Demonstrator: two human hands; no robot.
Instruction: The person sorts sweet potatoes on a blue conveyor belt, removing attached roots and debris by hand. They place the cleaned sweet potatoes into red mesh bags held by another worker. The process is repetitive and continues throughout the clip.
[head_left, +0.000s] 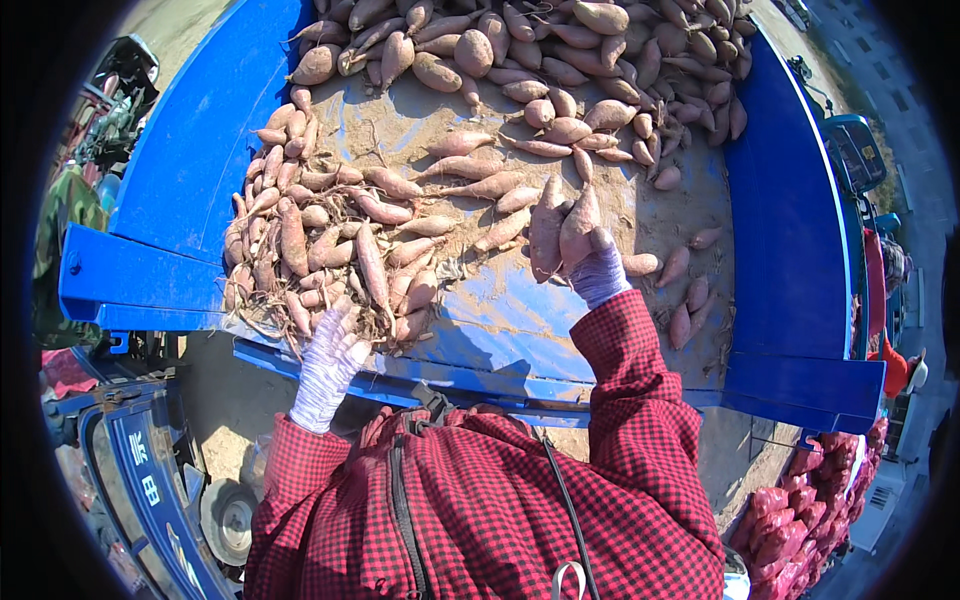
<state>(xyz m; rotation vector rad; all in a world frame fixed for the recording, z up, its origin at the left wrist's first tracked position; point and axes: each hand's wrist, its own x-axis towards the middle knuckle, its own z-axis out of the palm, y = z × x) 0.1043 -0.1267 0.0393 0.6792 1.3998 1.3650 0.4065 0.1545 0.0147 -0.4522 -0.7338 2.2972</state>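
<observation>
Two sweet potatoes (564, 229) are held side by side in my right hand (600, 270), above the dusty floor of a blue truck bed (517, 300). My left hand (330, 364), in a light knitted glove like the right one, rests at the near edge of a pile of small, rooty sweet potatoes (322, 247); its fingers are spread, and whether they touch a root is unclear. A few long sweet potatoes (480, 184) lie between this pile and my right hand. Loose ones (679, 266) are scattered to the right.
A large heap of sweet potatoes (555, 45) fills the far end between the blue side walls (787, 225). Filled red mesh sacks (787, 525) are stacked outside at lower right. A blue vehicle (142, 480) stands at lower left, and a person in camouflage clothing (64, 247) is at far left.
</observation>
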